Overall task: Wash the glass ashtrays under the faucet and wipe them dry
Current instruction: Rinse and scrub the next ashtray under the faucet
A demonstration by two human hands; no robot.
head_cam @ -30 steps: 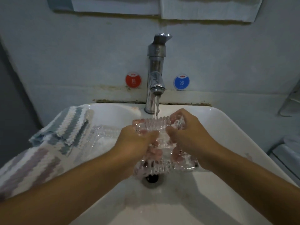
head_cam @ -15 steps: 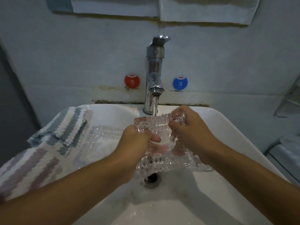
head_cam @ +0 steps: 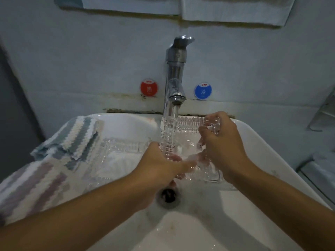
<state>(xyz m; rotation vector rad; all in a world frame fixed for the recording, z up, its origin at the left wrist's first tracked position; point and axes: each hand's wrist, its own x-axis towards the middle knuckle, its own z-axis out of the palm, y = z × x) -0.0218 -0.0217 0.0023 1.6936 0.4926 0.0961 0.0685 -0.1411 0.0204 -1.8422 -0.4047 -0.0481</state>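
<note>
A square ribbed glass ashtray (head_cam: 188,126) is held tilted over the white sink (head_cam: 253,142), under water running from the chrome faucet (head_cam: 175,77). My right hand (head_cam: 223,144) grips its right rim, fingers curled over the far corner. My left hand (head_cam: 163,165) holds its near left edge, thumb reaching into the wet bowl of the glass. A second glass ashtray (head_cam: 116,158) lies on the sink's left side beside a striped cloth (head_cam: 72,140).
The drain (head_cam: 168,195) sits just below the hands. Red (head_cam: 149,87) and blue (head_cam: 203,90) round stickers flank the faucet on the wall. A second striped towel (head_cam: 27,187) covers the left rim. A metal rack (head_cam: 324,113) stands at the far right.
The held ashtray has shifted right and tilted up, so the stream now hits its left side. My right hand slid further up its far right corner; my left thumb moved inside the bowl.
</note>
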